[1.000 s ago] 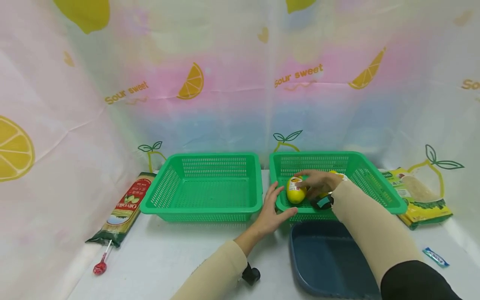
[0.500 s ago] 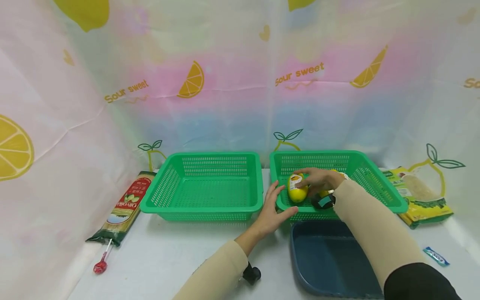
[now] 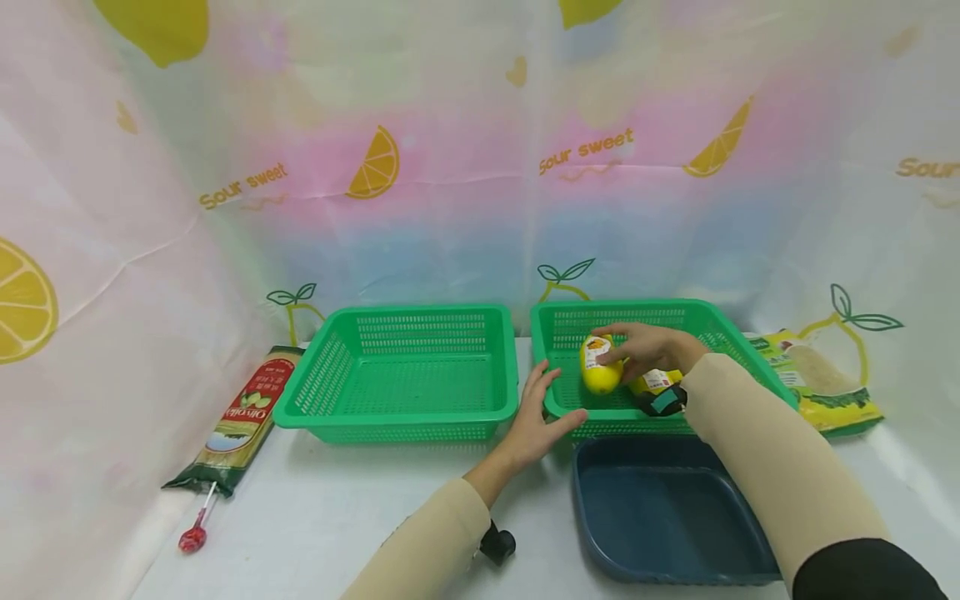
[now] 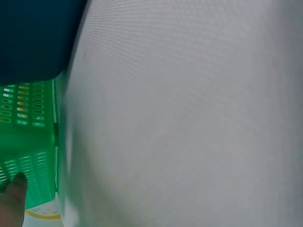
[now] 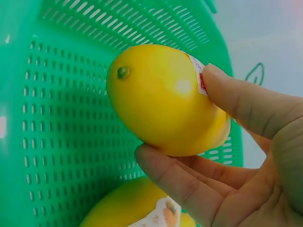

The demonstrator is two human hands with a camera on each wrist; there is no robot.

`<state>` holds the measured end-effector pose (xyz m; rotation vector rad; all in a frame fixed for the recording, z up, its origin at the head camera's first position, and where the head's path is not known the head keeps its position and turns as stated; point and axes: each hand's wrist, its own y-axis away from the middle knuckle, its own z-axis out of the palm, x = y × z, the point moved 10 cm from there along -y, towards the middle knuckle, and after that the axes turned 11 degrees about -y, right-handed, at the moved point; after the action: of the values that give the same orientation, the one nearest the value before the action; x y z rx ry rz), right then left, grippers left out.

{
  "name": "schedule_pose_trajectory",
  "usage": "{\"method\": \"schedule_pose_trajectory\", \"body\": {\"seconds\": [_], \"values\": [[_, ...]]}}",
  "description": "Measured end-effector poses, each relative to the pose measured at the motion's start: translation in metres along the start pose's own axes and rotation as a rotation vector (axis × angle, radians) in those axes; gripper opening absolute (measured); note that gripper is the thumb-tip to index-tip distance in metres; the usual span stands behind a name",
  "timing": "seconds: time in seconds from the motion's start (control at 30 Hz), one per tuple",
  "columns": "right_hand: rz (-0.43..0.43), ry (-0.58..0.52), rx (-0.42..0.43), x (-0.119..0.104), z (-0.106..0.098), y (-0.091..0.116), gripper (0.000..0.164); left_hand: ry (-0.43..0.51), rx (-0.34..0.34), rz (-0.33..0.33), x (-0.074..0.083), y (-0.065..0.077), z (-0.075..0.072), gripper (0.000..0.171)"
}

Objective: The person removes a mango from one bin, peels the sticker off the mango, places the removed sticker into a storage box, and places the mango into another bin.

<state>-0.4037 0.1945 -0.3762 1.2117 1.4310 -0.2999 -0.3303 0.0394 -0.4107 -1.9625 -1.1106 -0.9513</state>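
Observation:
My right hand (image 3: 654, 347) holds a smooth yellow mango (image 3: 602, 372) with a white label, in the right green basket (image 3: 553, 333). In the right wrist view, thumb and fingers grip this mango (image 5: 161, 101) around its label end, its stem nub facing away from them. A second labelled yellow mango (image 5: 124, 205) lies below it in the basket, partly cut off by the frame. My left hand (image 3: 531, 431), fingers spread, rests at the right basket's near left corner. Only a bit of the left hand (image 4: 13, 201) shows in the left wrist view.
A second green basket (image 3: 397, 435) stands on the left. In front of the right basket is a dark blue tub (image 3: 600, 546). A green-and-red packet (image 3: 247, 408) and a red lollipop (image 3: 192, 540) lie at left; a yellow bag (image 3: 836, 400) lies at right.
My right hand has lifted the mango slightly and shifted it a little to the right, uncovering more of the second mango. The left hand stays at the basket corner.

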Motion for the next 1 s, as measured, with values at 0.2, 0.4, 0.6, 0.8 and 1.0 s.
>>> {"method": "schedule_pose_trajectory", "body": {"seconds": [0.2,0.4,0.6,0.8,1.0], "values": [[-0.025,-0.007,0.008,-0.005,-0.001,0.011,0.08,-0.001,-0.006,-0.004,-0.001,-0.001,0.001,0.076],[-0.066,-0.085,-0.014,-0.014,0.008,0.023,0.08,0.005,-0.001,-0.011,0.002,0.001,-0.003,0.076],[-0.092,-0.114,-0.002,-0.021,0.013,0.035,0.078,0.009,-0.007,-0.012,0.003,0.002,-0.002,0.078],[-0.097,-0.126,0.013,-0.026,0.019,0.049,0.082,0.007,-0.01,-0.018,0.003,0.003,-0.002,0.078],[-0.115,-0.134,0.017,-0.034,0.028,0.063,0.082,0.006,-0.009,-0.02,0.005,0.003,-0.004,0.079]]}}
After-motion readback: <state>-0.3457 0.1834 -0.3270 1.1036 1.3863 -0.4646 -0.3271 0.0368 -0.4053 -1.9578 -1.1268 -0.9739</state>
